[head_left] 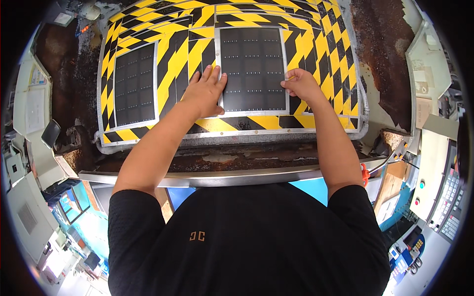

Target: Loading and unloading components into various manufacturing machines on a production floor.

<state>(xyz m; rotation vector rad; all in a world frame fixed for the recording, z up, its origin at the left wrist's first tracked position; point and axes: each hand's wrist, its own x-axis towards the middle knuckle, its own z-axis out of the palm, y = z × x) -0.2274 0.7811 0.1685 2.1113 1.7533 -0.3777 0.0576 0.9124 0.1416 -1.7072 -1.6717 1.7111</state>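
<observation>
A dark rectangular sheet (253, 64) with rows of small light marks lies on a bed covered in yellow-and-black striped tape (237, 123). Along its left edge my left hand (203, 94) rests flat, fingers spread, fingertips at the border of the sheet. At the right edge my right hand (302, 86) is closed, thumb and forefinger pinched together; what sits between them, if anything, is too small to make out. A second dark sheet (135, 86) of the same kind lies to the left, touched by neither hand.
A metal rail (222, 179) runs across the front, between the bed and my body. Rusty, stained surfaces (387, 44) flank the bed. Red handles (365, 174) hang by the rail at right. Farther right stands a control panel (447, 197) with buttons and keys.
</observation>
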